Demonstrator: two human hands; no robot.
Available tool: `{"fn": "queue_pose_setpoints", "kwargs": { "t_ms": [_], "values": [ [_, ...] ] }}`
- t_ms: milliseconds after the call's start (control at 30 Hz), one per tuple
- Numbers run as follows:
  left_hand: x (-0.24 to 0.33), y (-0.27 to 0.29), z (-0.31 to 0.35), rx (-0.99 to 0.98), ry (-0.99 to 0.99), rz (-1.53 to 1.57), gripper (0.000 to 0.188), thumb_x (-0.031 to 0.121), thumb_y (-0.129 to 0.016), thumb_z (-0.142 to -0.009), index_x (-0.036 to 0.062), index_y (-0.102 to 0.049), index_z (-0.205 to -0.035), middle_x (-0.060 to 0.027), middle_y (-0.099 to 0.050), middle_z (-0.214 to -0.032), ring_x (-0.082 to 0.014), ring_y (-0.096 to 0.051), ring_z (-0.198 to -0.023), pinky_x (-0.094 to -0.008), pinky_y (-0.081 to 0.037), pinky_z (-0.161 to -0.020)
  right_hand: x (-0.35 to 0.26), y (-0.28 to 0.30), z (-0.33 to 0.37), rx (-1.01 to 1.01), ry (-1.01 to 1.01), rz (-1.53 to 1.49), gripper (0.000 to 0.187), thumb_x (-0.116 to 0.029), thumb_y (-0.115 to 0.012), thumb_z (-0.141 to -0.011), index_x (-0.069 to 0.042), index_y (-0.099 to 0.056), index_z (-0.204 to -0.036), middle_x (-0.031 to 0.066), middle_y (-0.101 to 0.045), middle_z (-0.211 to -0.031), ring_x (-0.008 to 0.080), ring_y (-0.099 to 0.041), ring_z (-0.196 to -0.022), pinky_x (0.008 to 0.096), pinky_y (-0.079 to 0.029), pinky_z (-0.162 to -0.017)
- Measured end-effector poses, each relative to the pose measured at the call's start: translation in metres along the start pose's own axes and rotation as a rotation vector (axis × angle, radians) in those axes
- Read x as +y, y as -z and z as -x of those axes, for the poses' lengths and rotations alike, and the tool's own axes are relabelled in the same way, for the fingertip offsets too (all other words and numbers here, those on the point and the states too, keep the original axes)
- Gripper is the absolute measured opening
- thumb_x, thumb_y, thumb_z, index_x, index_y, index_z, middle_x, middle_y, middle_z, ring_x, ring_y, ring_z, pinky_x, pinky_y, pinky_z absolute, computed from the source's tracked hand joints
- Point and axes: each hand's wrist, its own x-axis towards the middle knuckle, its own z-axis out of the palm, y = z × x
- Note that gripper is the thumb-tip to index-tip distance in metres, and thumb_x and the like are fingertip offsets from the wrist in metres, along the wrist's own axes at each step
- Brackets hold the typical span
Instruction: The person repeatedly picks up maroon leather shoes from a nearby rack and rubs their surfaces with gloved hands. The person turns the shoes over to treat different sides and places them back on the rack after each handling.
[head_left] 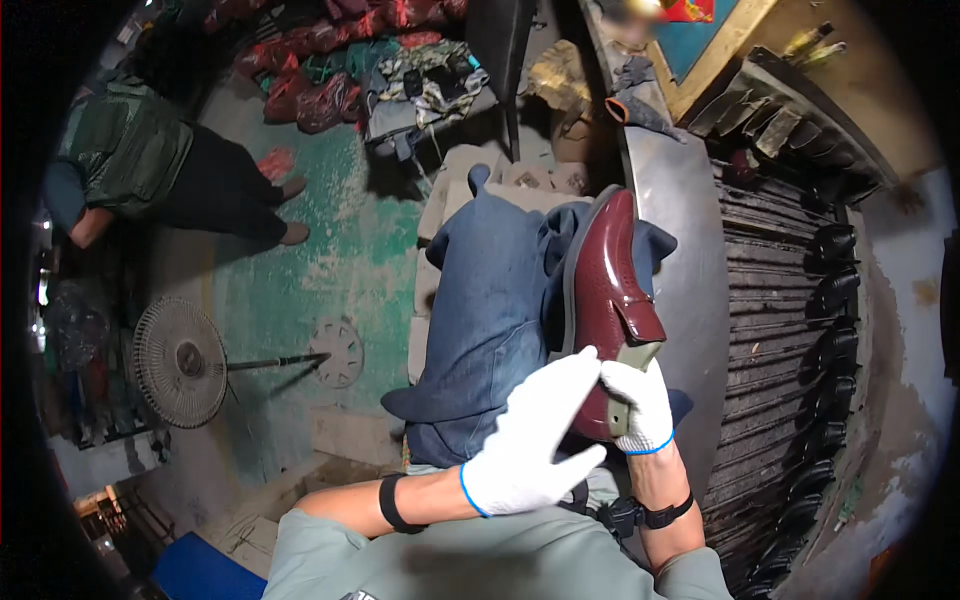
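Dark red glossy shoe (pixel 606 275), green insert (pixel 637 354) showing in its opening, lies toe-away over the right side of the wearer's denim-clad lap (pixel 485 290); gloved right hand (pixel 642 408) grips it near the heel, fingers partly hidden. Gloved left hand (pixel 532 430) is flattened, fingers together, thumb apart, fingertips just beside the shoe; contact cannot be told. Metal surface (pixel 685 225) to the right; standing fan (pixel 183 362) well apart, left.

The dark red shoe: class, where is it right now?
In the head view, the dark red shoe is right of centre, over the right side of the denim-covered lap, its heel end in the gloved right hand.
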Motion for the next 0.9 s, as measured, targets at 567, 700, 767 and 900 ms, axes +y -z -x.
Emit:
{"fn": "queue_pose_setpoints", "kwargs": {
  "t_ms": [567, 700, 767, 900],
  "values": [
    [-0.138, -0.014, -0.122, 0.312, 0.042, 0.381, 0.072, 0.05, -0.013, -0.124, 0.0061, -0.048, -0.168, -0.0118, -0.052, -0.171, -0.0282, -0.049, -0.155, -0.0412, -0.031, -0.133, 0.015, 0.05, 0.007, -0.414, -0.415, -0.45, 0.099, -0.039, -0.076, -0.083, 0.006, -0.041, -0.165, 0.0382, -0.064, -0.141, 0.0554, -0.07, -0.123, 0.0719, -0.054, -0.111],
    [-0.148, -0.018, -0.128, 0.273, 0.094, 0.516, 0.077, 0.056, -0.013, -0.123, 0.0048, -0.06, -0.156, -0.011, -0.065, -0.152, -0.0249, -0.06, -0.136, -0.039, -0.04, -0.124, 0.017, 0.058, 0.008, -0.359, -0.438, -0.411, 0.095, -0.032, -0.075, -0.082, 0.005, -0.044, -0.164, 0.0363, -0.065, -0.141, 0.0534, -0.071, -0.12, 0.0681, -0.057, -0.108],
    [-0.155, -0.011, -0.13, 0.241, 0.129, 0.543, 0.068, 0.054, -0.022, -0.123, 0.004, -0.068, -0.129, -0.0096, -0.07, -0.128, -0.0212, -0.062, -0.116, -0.0375, -0.045, -0.111, 0.018, 0.065, 0.007, -0.318, -0.442, -0.342, 0.095, -0.03, -0.074, -0.081, 0.005, -0.044, -0.164, 0.0354, -0.065, -0.142, 0.053, -0.071, -0.121, 0.0663, -0.057, -0.109],
    [-0.156, 0.001, -0.139, 0.144, 0.105, 0.461, 0.059, 0.044, -0.041, -0.122, 0.0033, -0.072, -0.094, -0.0083, -0.073, -0.099, -0.0163, -0.064, -0.092, -0.0347, -0.05, -0.091, 0.018, 0.075, 0.001, -0.211, -0.469, -0.282, 0.094, -0.024, -0.072, -0.08, 0.005, -0.043, -0.165, 0.0337, -0.065, -0.145, 0.0529, -0.071, -0.121, 0.0639, -0.058, -0.11]
  ]
}}
